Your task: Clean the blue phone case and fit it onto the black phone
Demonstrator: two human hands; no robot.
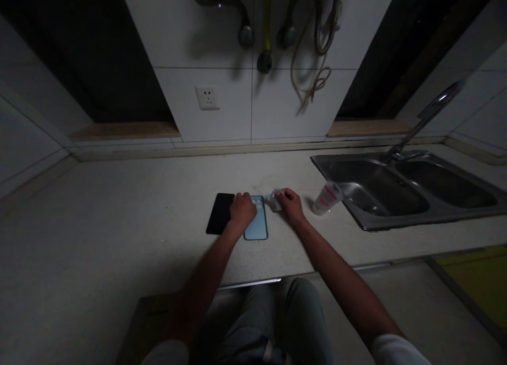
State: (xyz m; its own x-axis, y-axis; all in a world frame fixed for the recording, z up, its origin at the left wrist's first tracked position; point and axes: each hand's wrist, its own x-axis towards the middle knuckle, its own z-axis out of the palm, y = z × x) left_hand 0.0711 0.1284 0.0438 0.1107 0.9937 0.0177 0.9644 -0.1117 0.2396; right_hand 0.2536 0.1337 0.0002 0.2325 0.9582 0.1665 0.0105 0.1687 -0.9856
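A light blue phone case point(257, 228) lies flat on the pale countertop point(119, 206), camera holes at its far end. My left hand point(241, 211) rests on its upper left part, fingers curled down against it. Just left of the case lies a black phone point(219, 213), partly under that hand. My right hand point(290, 204) is closed around a small crumpled white wipe or cloth point(274, 200) on the counter, right of the case.
A small white bottle with a pink label point(327, 197) lies tipped beside the steel double sink point(400, 217). A curved tap point(428, 114) rises behind the sink. A wall socket point(207, 97) and hanging hoses point(312, 48) are on the tiled wall.
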